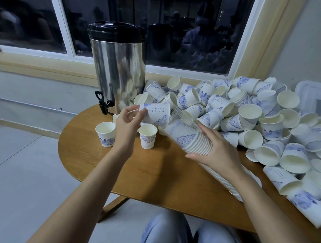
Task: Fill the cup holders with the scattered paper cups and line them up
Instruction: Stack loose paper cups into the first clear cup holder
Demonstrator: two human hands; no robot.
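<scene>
- Left hand grips a single white paper cup with blue floral print, held on its side just above the round wooden table, its base pinched between thumb and fingers.
- Right hand is wrapped around a nested stack of matching paper cups, tilted, with a clear plastic cup holder sleeve over its upper end.
- The single cup's open end points at that stack, nearly touching the sleeve.
- A tall steel drink urn with a black lid and spigot stands at the table's far edge.
- Two upright cups stand in front of the urn, either side of the left wrist.
- A big heap of loose paper cups spreads to the right of the urn.
- A second sleeved stack lies on the table under the right forearm.
</scene>
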